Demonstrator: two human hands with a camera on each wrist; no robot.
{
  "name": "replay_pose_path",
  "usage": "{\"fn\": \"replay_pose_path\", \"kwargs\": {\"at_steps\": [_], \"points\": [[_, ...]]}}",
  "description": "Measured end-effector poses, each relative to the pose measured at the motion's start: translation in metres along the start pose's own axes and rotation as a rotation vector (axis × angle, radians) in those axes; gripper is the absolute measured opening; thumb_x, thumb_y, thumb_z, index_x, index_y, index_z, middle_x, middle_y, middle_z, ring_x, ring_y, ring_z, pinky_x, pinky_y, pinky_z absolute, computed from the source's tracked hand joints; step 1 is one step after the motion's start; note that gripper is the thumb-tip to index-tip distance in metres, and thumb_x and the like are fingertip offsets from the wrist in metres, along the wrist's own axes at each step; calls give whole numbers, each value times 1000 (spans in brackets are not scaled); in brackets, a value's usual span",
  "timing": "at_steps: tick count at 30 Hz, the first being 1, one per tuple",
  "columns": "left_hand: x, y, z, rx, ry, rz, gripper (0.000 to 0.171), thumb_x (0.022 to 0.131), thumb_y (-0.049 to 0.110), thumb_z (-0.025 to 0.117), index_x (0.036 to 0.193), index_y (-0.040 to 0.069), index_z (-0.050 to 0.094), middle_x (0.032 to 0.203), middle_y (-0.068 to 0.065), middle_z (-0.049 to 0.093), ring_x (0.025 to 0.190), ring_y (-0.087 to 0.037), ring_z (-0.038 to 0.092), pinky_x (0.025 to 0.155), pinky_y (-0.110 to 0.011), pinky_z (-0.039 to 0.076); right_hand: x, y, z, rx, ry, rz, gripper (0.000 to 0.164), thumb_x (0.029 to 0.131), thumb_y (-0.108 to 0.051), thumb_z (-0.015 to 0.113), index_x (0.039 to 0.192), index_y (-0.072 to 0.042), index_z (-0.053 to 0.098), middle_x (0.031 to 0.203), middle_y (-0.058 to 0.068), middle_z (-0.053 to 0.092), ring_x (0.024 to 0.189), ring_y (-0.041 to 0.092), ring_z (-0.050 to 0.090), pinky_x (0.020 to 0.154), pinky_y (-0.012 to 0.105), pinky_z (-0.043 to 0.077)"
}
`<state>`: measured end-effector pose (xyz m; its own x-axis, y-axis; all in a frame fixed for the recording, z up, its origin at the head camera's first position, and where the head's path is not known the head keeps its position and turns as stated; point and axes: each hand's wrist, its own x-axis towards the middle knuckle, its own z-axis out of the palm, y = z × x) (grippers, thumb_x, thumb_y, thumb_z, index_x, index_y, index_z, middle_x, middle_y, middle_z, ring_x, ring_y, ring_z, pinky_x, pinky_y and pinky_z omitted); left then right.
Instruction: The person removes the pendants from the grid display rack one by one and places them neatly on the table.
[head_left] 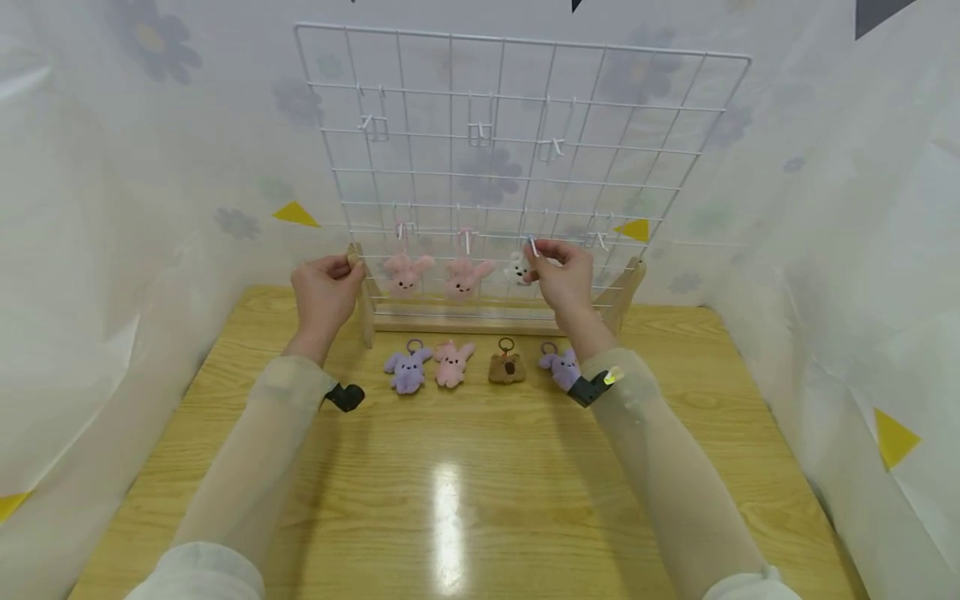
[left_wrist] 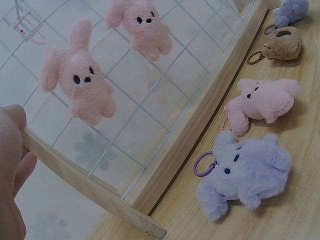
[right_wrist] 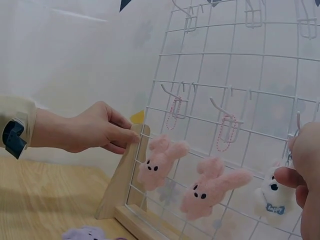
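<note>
Being pinched near its top by the right hand (head_left: 564, 279), a white toy (head_left: 517, 268) is held beside a hook (right_wrist: 299, 120) of the wire rack (head_left: 451, 175); whether it is hooked cannot be told. A wooden post (head_left: 365, 308) is gripped at its top by the left hand (head_left: 326, 292). Two pink toys (head_left: 465, 281) are hung nearby. On the table (head_left: 375, 467), two purple toys (head_left: 408, 374), another pink toy (head_left: 451, 367) and a brown toy (head_left: 507, 367) are laid.
</note>
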<state>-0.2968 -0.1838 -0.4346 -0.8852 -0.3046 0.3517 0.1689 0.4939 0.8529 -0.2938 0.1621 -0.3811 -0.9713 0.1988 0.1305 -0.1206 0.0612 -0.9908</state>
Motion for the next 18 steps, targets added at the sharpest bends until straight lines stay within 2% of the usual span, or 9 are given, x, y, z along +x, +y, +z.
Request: {"fn": "replay_pose_path", "kwargs": {"at_steps": [12, 18], "points": [[0, 1, -1, 8, 6, 1, 26, 100, 20, 74, 111, -2, 82, 103, -18, 79, 94, -26, 77, 75, -20, 61, 1, 0, -11, -83, -62, -84, 15, 103, -6, 70, 113, 5, 74, 118, 15, 71, 60, 14, 66, 52, 19, 50], [0, 0, 0, 13, 12, 10, 26, 100, 21, 74, 111, -1, 82, 103, -18, 78, 94, -26, 77, 73, -19, 60, -2, -5, -15, -106, -77, -114, 13, 103, -5, 70, 111, 5, 74, 110, 14, 71, 59, 11, 65, 52, 19, 51]]}}
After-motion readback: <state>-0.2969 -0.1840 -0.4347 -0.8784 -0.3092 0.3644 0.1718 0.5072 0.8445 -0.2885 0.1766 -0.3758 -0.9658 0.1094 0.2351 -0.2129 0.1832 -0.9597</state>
